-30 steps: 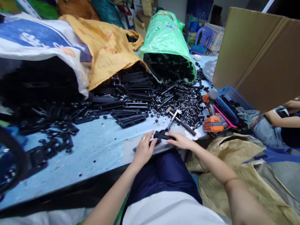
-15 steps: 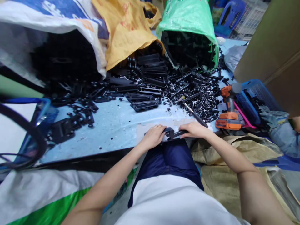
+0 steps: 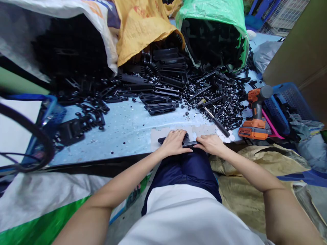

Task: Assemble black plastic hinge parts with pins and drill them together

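My left hand [image 3: 175, 142] is closed over a long black plastic part [image 3: 161, 140], whose rounded end sticks out to the left of the fingers. My right hand [image 3: 211, 143] pinches the right end of a black plastic bar [image 3: 190, 144] that spans the gap between both hands. The parts lie at the table's front edge, over a grey sheet [image 3: 155, 136]. Whether the two black pieces are joined is hidden by my left fingers. Just beyond my right hand lies a hammer [image 3: 217, 122] with a dark grip, beside several white discs [image 3: 224, 134].
An orange cordless drill [image 3: 255, 117] stands right, near a blue basket [image 3: 293, 92]. Loose black parts and screws [image 3: 222, 105] cover the table's back. Behind them gape white [image 3: 112, 51], orange [image 3: 143, 30] and green [image 3: 212, 10] bags. A dark curved hose [image 3: 38, 129] crosses at left.
The view has tilted down and shifted. My left hand has moved over the joint-like middle of the black piece that showed half a second ago. A silver tool beside the hammer no longer shows.
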A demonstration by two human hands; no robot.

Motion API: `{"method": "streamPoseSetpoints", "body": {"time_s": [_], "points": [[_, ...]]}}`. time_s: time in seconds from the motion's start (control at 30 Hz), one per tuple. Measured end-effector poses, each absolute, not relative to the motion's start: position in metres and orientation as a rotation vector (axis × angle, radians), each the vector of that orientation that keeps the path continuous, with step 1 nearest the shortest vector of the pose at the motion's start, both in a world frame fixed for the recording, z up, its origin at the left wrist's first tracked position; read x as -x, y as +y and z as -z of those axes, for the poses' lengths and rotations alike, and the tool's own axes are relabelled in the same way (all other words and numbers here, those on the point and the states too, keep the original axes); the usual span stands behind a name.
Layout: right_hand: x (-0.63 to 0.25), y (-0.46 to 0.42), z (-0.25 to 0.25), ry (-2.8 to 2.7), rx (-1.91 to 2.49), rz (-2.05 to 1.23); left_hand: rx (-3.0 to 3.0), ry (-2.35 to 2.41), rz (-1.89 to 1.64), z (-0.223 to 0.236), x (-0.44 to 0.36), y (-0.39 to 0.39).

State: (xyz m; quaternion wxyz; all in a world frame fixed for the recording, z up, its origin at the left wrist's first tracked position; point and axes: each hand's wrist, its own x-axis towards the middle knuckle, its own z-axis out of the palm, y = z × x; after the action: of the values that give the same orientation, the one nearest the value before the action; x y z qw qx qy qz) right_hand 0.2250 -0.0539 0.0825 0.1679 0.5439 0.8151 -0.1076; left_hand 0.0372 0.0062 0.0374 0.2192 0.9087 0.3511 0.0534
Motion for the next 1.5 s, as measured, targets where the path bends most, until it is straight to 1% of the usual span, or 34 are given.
{"method": "streamPoseSetpoints", "body": {"time_s": [0.1, 0.37, 0.63, 0.83, 0.93, 1.03, 1.17, 1.23, 1.37, 1.5], "points": [[-0.219, -0.059, -0.087, 2.356, -1.585, 0.234, -2.497, 0.929, -0.225, -0.035, -0.031, 0.007], [-0.211, -0.064, -0.096, 2.394, -1.515, 0.044, -2.51, 0.896, -0.455, -0.028, -0.023, 0.006], [-0.209, -0.062, -0.103, 2.421, -1.45, 0.005, -2.546, 0.832, -0.557, -0.023, -0.02, 0.008], [-0.209, -0.056, -0.106, 2.409, -1.435, -0.021, -2.502, 0.931, -0.609, -0.022, -0.023, 0.006], [-0.211, -0.053, -0.106, 2.424, -1.376, 0.006, -2.486, 0.952, -0.601, -0.021, -0.024, 0.006], [-0.215, -0.045, -0.106, 2.411, -1.375, -0.01, -2.467, 0.997, -0.51, -0.025, -0.025, 0.01], [-0.223, -0.031, -0.105, 2.43, -1.235, 0.08, -2.468, 0.872, -0.313, -0.033, -0.029, 0.021], [-0.224, -0.028, -0.102, 2.425, -1.265, 0.059, -2.491, 0.858, -0.304, -0.033, -0.031, 0.023], [-0.219, -0.04, -0.091, 2.472, -1.37, -0.125, -2.584, 0.927, -0.566, -0.02, -0.029, 0.013], [-0.217, -0.05, -0.089, 2.562, -1.343, -0.246, -2.616, 0.848, -0.796, -0.009, -0.023, 0.005]]}}
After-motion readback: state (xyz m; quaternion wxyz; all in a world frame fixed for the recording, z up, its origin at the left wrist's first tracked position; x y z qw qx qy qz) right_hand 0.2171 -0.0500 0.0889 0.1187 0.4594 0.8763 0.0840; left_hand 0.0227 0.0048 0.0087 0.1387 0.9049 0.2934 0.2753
